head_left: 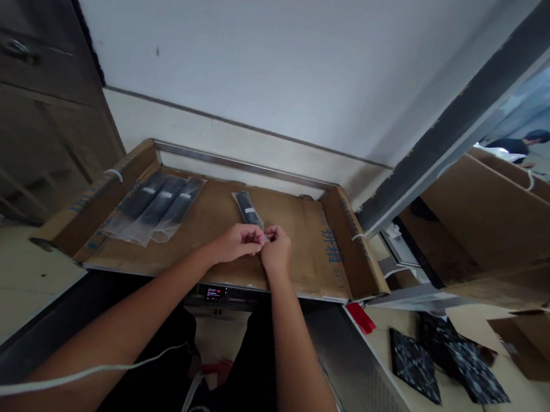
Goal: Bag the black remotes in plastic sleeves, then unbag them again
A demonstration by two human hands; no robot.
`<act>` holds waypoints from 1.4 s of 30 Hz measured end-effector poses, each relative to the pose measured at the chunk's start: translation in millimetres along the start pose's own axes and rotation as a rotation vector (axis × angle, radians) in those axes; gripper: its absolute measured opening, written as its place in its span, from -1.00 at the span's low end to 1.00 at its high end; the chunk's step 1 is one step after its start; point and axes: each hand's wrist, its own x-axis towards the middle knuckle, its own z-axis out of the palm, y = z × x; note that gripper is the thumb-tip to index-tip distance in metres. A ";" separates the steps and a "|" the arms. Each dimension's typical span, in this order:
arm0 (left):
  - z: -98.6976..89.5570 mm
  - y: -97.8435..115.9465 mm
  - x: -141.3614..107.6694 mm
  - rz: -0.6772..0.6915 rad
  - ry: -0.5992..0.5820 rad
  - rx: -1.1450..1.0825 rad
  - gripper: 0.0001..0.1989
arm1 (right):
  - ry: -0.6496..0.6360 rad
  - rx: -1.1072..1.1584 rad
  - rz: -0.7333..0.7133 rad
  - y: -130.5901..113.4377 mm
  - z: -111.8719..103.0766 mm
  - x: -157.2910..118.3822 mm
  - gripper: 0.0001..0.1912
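Both my hands meet over the cardboard-lined table, fingers closed in a pinch. My left hand (240, 243) and my right hand (277, 252) hold the near end of a clear plastic bag (248, 210). Inside this bag is a long dark item with a small white band or label; what exactly it is I cannot make out. My fingers hide the bag's near end. Farther left, several similar filled bags (162, 204) lie side by side, their clear ends toward me.
Raised cardboard sides (352, 249) edge the cardboard sheet (209, 251). Right of the table stands a large cardboard box (507, 228), with dark patterned packages (461, 362) on the floor. A white cable (99, 368) crosses my left forearm. Another person (518, 143) is in the background.
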 end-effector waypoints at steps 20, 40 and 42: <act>-25.6 -22.9 8.1 0.057 0.661 0.845 -0.76 | -0.307 0.015 -0.199 0.3 -13.1 -27.3 -0.70; -44.9 -27.1 12.0 0.140 1.010 0.504 -0.73 | -0.099 -0.596 0.037 -43.4 7.5 -7.7 -0.33; -53.0 -28.3 11.8 0.140 1.106 0.352 -0.78 | -0.187 -0.729 0.038 -56.4 19.2 3.1 -0.29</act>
